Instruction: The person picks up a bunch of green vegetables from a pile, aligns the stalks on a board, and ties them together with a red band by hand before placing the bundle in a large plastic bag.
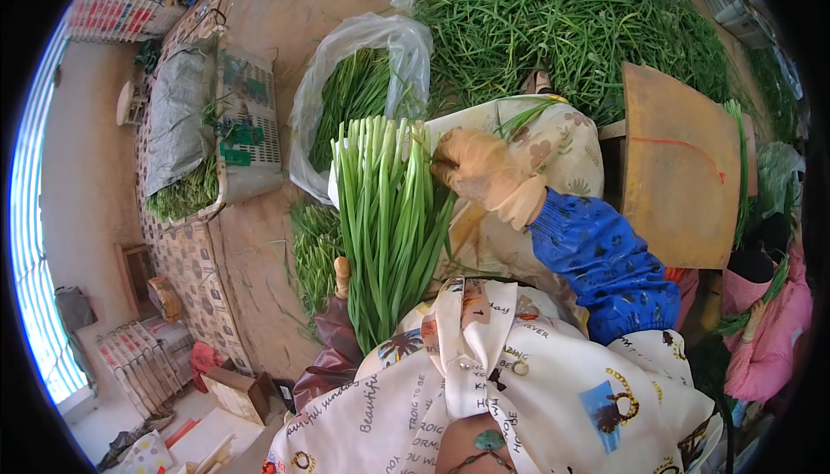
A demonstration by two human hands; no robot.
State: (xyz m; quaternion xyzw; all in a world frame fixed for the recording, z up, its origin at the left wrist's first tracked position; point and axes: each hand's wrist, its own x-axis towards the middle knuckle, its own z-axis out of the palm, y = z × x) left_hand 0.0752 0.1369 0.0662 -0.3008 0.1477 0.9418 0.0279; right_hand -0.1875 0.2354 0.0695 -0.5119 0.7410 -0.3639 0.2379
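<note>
A thick bundle of garlic chives [389, 227] stands before me, pale cut ends up and green leaves running down towards my lap. My left hand [342, 276] grips it from the left; only the gloved thumb shows, the rest being hidden behind the leaves. A maroon sleeve covers that arm. My right hand [476, 166], in a thin orange glove with a blue sleeve cover, has its fingers curled against the bundle's upper right edge. Whether stalks are pinched in it is hidden. A few loose chives [525, 117] lie on the patterned cloth [557, 143] across my lap.
Beyond my knees spreads a big chive heap [570, 26]. A clear plastic bag [305, 111] holds more chives ahead left. Left stands a plastic crate [249, 175] under a grey sheet [181, 111]. A wooden board [681, 169] rises at right, near another person's pink sleeve [765, 351].
</note>
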